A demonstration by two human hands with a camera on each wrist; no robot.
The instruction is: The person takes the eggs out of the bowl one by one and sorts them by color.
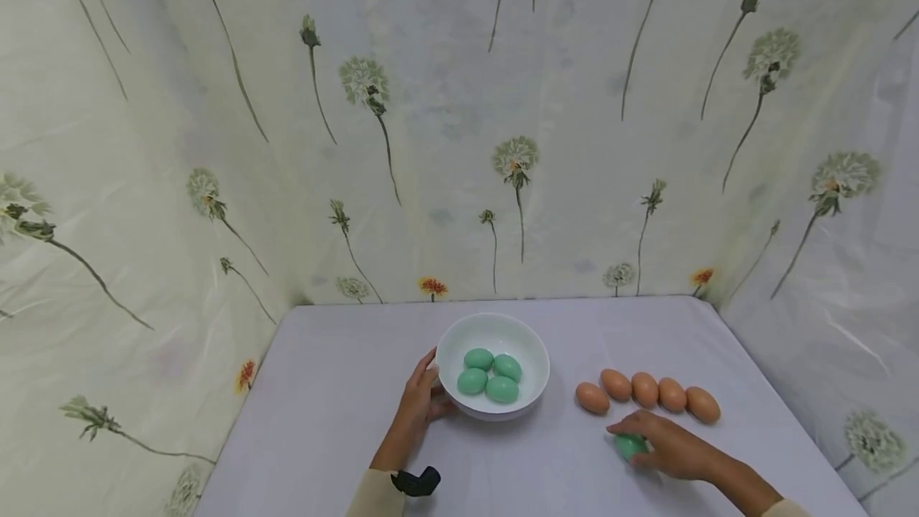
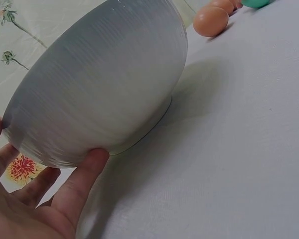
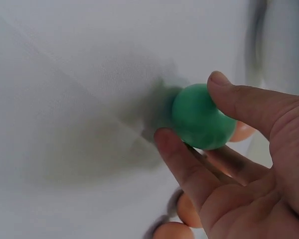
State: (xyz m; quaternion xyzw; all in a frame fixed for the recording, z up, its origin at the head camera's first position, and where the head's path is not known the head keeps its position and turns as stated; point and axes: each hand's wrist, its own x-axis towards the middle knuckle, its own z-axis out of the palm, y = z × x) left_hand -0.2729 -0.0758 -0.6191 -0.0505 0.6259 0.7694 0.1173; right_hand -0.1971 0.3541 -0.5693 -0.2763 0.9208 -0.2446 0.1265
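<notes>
A white bowl (image 1: 495, 331) stands near the middle of the table with several green eggs (image 1: 502, 389) lying in it. My left hand (image 1: 419, 399) grips the bowl's left side; in the left wrist view, fingertips (image 2: 95, 158) touch its lower outer wall. To the right, my right hand (image 1: 675, 447) pinches another green egg (image 3: 202, 119) between thumb and fingers, low over the cloth. Whether this egg touches the table I cannot tell. Just beyond the right hand, several brown eggs (image 1: 644, 390) lie in a slightly uneven row.
A plain pale cloth (image 1: 323, 405) covers the table. Curtains (image 1: 445, 102) printed with dandelions hang behind it and on both sides. A black band (image 1: 416, 483) is around the left wrist.
</notes>
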